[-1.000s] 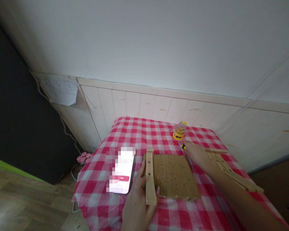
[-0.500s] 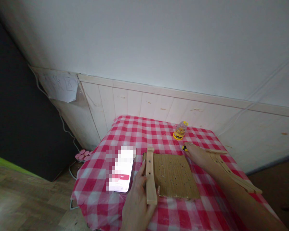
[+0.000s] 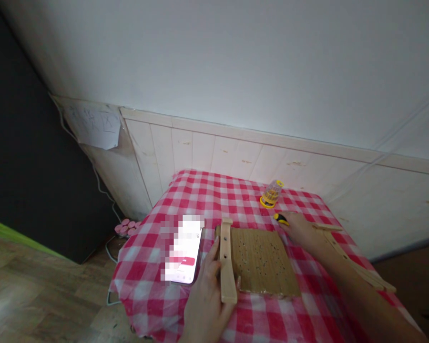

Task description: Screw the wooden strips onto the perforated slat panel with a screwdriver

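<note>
My left hand [image 3: 208, 286] is closed around a pale wooden bar [image 3: 228, 278] with screw holes and a flared lower end. The bar stands over the left edge of a brown corrugated cardboard sheet [image 3: 260, 259], which is dotted with small dark holes or screws. To the right of the sheet's far corner, my right hand [image 3: 300, 231] grips a black and yellow handle, apparently a screwdriver [image 3: 280, 218]; its tip is not visible. Beyond that hand stands a clear, yellow-based bit case [image 3: 270, 194]. More curved wooden parts [image 3: 353, 262] lie partly behind my right forearm.
A lit phone [image 3: 184, 257] rests left of my left hand. A red and white checked cloth [image 3: 214, 190] covers the table, which stands against a white panelled wall [image 3: 207, 147]. Pink round things [image 3: 127, 226] and a cable are on the floor at left.
My right hand has turned slightly, and more of the yellow and black handle shows. The whole view has shifted a little. My left hand keeps its hold on the wooden bar.
</note>
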The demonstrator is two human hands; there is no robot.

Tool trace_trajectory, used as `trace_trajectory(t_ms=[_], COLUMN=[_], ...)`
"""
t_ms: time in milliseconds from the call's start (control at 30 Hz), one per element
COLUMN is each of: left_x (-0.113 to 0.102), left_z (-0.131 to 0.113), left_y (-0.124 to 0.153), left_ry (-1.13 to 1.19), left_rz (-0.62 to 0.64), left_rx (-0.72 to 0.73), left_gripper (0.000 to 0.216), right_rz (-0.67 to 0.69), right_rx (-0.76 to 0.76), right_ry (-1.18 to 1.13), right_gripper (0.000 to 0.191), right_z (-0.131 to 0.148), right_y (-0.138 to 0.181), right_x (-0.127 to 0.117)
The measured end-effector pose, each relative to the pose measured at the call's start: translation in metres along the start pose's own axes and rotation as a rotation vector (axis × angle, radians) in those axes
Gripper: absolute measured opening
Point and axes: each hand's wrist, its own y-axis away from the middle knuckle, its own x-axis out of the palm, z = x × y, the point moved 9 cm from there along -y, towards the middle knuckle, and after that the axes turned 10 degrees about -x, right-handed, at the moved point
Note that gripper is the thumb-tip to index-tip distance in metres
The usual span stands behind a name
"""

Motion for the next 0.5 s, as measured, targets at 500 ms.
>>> trace_trajectory(t_ms=[500], left_x=[-0.002], left_z=[0.001], left_y=[0.001], left_ry=[0.01], left_rz=[0.012], left_rx=[0.048], left_gripper=[0.034], right_rz=[-0.207], right_rx=[-0.499], right_ry=[-0.579], right_gripper=[0.016], right_z=[0.182], right_y=[0.043], right_x=[-0.015])
